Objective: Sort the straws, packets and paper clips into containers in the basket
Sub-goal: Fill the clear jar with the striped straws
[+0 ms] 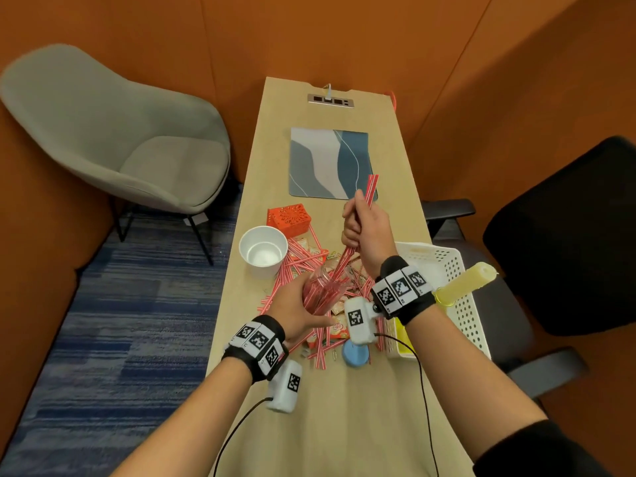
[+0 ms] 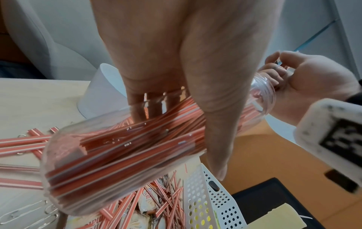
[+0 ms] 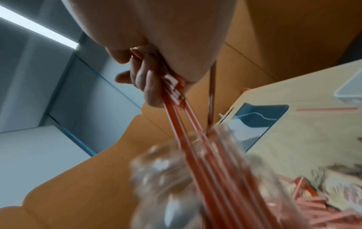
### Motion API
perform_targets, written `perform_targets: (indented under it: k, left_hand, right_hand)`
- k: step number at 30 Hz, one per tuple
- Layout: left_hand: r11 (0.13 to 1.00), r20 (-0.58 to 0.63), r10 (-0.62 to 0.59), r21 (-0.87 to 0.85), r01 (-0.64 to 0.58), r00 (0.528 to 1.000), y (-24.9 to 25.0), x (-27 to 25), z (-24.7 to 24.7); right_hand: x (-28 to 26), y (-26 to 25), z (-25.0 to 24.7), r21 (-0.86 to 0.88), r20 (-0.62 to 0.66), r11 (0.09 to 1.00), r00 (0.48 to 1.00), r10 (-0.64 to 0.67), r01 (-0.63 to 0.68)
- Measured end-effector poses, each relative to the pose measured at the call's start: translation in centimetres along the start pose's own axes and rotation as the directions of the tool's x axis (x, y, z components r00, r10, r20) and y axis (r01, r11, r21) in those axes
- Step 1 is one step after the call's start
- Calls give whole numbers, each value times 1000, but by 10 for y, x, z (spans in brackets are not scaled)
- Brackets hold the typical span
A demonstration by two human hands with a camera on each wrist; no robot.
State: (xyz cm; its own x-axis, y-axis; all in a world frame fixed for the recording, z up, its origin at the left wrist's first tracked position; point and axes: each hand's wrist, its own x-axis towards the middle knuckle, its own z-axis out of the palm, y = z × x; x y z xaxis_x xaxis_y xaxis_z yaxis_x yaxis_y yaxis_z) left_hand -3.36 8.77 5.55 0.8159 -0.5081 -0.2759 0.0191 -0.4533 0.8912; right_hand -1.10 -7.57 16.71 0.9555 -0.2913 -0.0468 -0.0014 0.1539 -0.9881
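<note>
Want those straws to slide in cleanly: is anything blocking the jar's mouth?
Nothing visible does. The right hand feeds its straw bundle straight into the open mouth of the clear jar, which the left hand grips tilted.

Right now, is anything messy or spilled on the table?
Yes. Striped straws, packets and paper clips lie jumbled across the table beside the white basket, not in containers. The left hand tilts a clear jar of straws.

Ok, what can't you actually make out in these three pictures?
- Head view: the blue round thing is half hidden by the right wrist camera.
- Head view: the basket floor, behind the right forearm.
- Right wrist view: the clear jar mouth is motion-blurred.
- Left wrist view: the packets, print cut off by straws.
</note>
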Motion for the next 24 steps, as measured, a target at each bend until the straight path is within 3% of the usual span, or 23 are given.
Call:
perform_targets:
  k: [4,8,12,15,18,22,24]
  left_hand:
    - [1000,-45,3,5,-3,999,6,9,1]
    - [1000,-81,-14,22,15,997,9,17,7]
    - [1000,-106,-24,-2,24,994,8,27,9]
    - [999,-128,-25,-24,22,991,11,33,7]
    - [1000,-163,-22,-11,21,986,9,40,4]
    - [998,-175,-24,47,33,984,1,48,1]
    - [997,-169,-30,64,41,985,-2,52,1]
  right_hand:
    - [-12,20,9,68,83,996,995,50,-56]
    - [-15,34,5,-182,86,983,996,38,-21]
    - [-4,45,-15,-577,126,784,973,-193,230]
    - [8,63,-28,-707,237,638,952,-194,306]
    - [17,73,-36,-711,255,647,959,-126,275]
    - [25,54,-48,-681,164,675,957,-238,284]
    - [30,50,-51,-708,171,660,967,-186,253]
